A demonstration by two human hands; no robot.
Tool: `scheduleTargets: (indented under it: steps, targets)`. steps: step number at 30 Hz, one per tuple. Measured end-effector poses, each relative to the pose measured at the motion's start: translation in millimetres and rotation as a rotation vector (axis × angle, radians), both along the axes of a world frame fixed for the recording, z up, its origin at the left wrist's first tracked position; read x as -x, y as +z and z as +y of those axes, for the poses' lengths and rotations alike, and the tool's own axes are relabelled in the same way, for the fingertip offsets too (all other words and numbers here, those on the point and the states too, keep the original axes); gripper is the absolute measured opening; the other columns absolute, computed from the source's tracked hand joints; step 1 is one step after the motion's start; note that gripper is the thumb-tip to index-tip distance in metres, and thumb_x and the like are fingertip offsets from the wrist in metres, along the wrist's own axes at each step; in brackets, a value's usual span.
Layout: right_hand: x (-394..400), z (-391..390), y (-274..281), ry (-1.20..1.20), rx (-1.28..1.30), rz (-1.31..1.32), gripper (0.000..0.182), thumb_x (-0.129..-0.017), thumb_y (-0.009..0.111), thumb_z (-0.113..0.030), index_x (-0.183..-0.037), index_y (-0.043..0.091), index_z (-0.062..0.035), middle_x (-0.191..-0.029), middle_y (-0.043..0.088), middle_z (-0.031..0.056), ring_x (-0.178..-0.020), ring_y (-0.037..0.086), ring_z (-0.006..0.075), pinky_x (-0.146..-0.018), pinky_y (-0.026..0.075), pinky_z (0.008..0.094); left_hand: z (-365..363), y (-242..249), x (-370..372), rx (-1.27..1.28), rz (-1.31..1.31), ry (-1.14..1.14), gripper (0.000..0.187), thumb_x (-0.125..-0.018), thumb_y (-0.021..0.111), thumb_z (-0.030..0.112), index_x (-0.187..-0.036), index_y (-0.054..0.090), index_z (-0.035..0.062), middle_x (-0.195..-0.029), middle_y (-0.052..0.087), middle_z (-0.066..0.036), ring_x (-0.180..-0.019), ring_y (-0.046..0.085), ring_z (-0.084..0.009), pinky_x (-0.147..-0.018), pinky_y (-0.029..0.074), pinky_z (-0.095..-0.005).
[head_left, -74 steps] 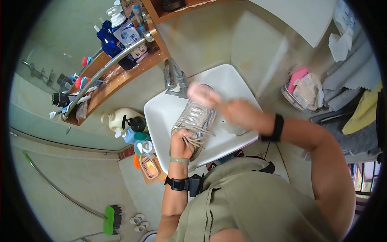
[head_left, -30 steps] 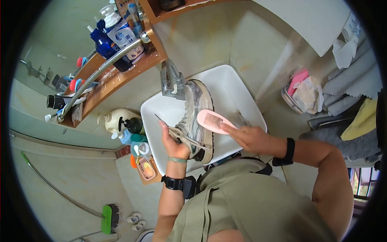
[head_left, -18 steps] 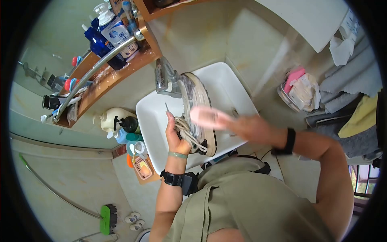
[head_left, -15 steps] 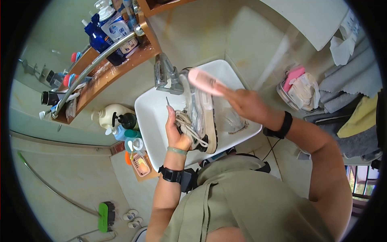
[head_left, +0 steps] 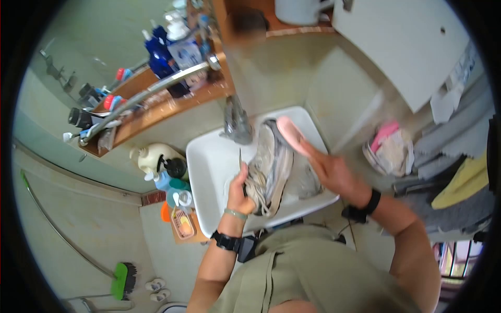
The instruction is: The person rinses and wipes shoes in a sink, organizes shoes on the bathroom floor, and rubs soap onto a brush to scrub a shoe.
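Observation:
A light-coloured sneaker (head_left: 275,167) with loose laces is held over the white sink (head_left: 194,180), toe pointing toward the back. My left hand (head_left: 239,197) grips it at the heel end, fingers hidden behind the shoe and thumb sticking up beside the laces (head_left: 257,190). In my right hand (head_left: 336,176) is a pink brush (head_left: 292,134), its head against the toe's right side in this view. Left of the toe stands the grey faucet (head_left: 237,124). Something greyish and see-through (head_left: 305,183) lies in the sink, right of the shoe.
A wooden shelf (head_left: 169,107) with bottles (head_left: 159,57) and a metal rail juts out at upper left. Several bottles (head_left: 156,158) and a small pink basket (head_left: 182,224) stand left of the sink. Towels (head_left: 451,161) hang at right. A green broom (head_left: 123,280) leans at lower left.
The camera view has shifted, so the scene sits lower in the frame. The brush has come down along the sneaker's toe, still in my right hand; my left hand keeps its hold.

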State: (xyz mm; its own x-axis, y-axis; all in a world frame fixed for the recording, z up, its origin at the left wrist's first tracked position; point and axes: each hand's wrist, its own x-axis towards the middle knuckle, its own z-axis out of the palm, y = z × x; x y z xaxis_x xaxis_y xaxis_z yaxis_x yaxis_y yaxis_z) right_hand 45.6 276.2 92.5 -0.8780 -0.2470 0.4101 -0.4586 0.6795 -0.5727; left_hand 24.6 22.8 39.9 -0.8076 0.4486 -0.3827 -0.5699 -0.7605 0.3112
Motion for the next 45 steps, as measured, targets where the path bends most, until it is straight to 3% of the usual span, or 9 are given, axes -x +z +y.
scheduleTargets:
  steps: [4, 10, 14, 17, 23, 24, 27, 37, 45]
  targets:
    - [-1, -2, -18, 0.021, 0.111, -0.020, 0.040, -0.092, 0.047, -0.005, -0.131, 0.051, -0.0034, -0.127, 0.053, 0.0243, -0.118, 0.053, 0.0368, -0.101, 0.040, 0.0427, -5, -5, -5, 0.082, 0.144, -0.023, 0.040, -0.094, 0.055, 0.030, -0.123, 0.054, 0.0020, -0.109, 0.065, -0.009, -0.093, 0.065, -0.0218, -0.082, 0.053, -0.0371]
    - [10, -30, 19, -0.006, 0.262, -0.053, 0.040, -0.094, 0.052, -0.011, -0.134, 0.049, -0.0046, -0.111, 0.064, 0.0209, -0.078, 0.059, 0.0094, -0.069, 0.048, 0.0238, -10, -24, 2, 0.173, 0.174, -0.162, 0.042, -0.091, 0.062, 0.018, -0.126, 0.051, -0.0004, -0.116, 0.062, -0.010, -0.100, 0.063, -0.0190, -0.084, 0.053, -0.0347]
    - [12, -37, 37, -0.015, 0.260, -0.166, 0.040, -0.094, 0.051, -0.009, -0.134, 0.049, -0.0050, -0.110, 0.064, 0.0214, -0.075, 0.058, 0.0097, -0.068, 0.048, 0.0238, -10, -21, 0, 0.152, 0.151, -0.143, 0.040, -0.089, 0.065, 0.015, -0.124, 0.053, -0.0012, -0.114, 0.062, -0.010, -0.098, 0.063, -0.0196, -0.083, 0.053, -0.0345]
    - [-12, -42, 33, -0.144, 0.139, -0.440, 0.042, -0.095, 0.050, -0.011, -0.136, 0.047, -0.0049, -0.122, 0.060, 0.0175, -0.103, 0.057, 0.0107, -0.086, 0.044, 0.0232, -14, -35, 6, 0.127, 0.144, -0.021, 0.035, -0.088, 0.063, 0.011, -0.121, 0.056, 0.0000, -0.113, 0.064, -0.010, -0.100, 0.063, -0.0232, -0.085, 0.053, -0.0376]
    - [-13, -35, -6, -0.107, 0.139, -0.207, 0.041, -0.098, 0.046, -0.015, -0.137, 0.044, -0.0015, -0.132, 0.053, 0.0212, -0.115, 0.055, 0.0169, -0.092, 0.042, 0.0265, -12, -7, 0, 0.217, 0.242, -0.007, 0.037, -0.088, 0.063, 0.009, -0.123, 0.055, 0.0001, -0.115, 0.062, -0.008, -0.100, 0.061, -0.0176, -0.083, 0.052, -0.0319]
    - [3, -28, -8, -0.178, 0.087, -0.147, 0.041, -0.097, 0.046, -0.012, -0.138, 0.045, -0.0057, -0.108, 0.065, 0.0144, -0.079, 0.058, 0.0112, -0.071, 0.046, 0.0228, -9, -4, 2, 0.213, 0.256, -0.030, 0.038, -0.088, 0.063, 0.008, -0.124, 0.054, -0.0003, -0.116, 0.061, -0.007, -0.102, 0.060, -0.0157, -0.084, 0.051, -0.0308]
    - [7, -35, 16, -0.169, 0.190, -0.092, 0.042, -0.097, 0.046, -0.011, -0.139, 0.043, -0.0077, -0.093, 0.064, 0.0098, -0.067, 0.045, 0.0079, -0.060, 0.041, 0.0224, -2, -4, -1, 0.280, 0.369, 0.021, 0.036, -0.088, 0.062, 0.008, -0.123, 0.055, -0.0003, -0.112, 0.062, -0.005, -0.100, 0.058, -0.0130, -0.083, 0.049, -0.0288]
    - [23, -8, 17, -0.098, 0.212, -0.296, 0.040, -0.098, 0.048, -0.015, -0.138, 0.046, -0.0104, -0.070, 0.043, -0.0062, -0.063, 0.037, 0.0052, -0.057, 0.037, 0.0207, 18, -33, -18, 1.211, 1.247, 0.048, 0.029, -0.085, 0.062, 0.008, -0.113, 0.061, 0.0033, -0.097, 0.064, -0.011, -0.086, 0.060, -0.0215, -0.078, 0.047, -0.0327]
    - [3, 9, 27, -0.153, -0.054, -0.329, 0.039, -0.097, 0.049, -0.015, -0.136, 0.049, -0.0106, -0.075, 0.060, 0.0073, -0.067, 0.046, 0.0066, -0.061, 0.043, 0.0244, 12, -38, -8, 1.450, 1.280, 0.226, 0.025, -0.083, 0.057, 0.006, -0.108, 0.063, 0.0036, -0.098, 0.064, -0.017, -0.091, 0.059, -0.0356, -0.081, 0.047, -0.0420]
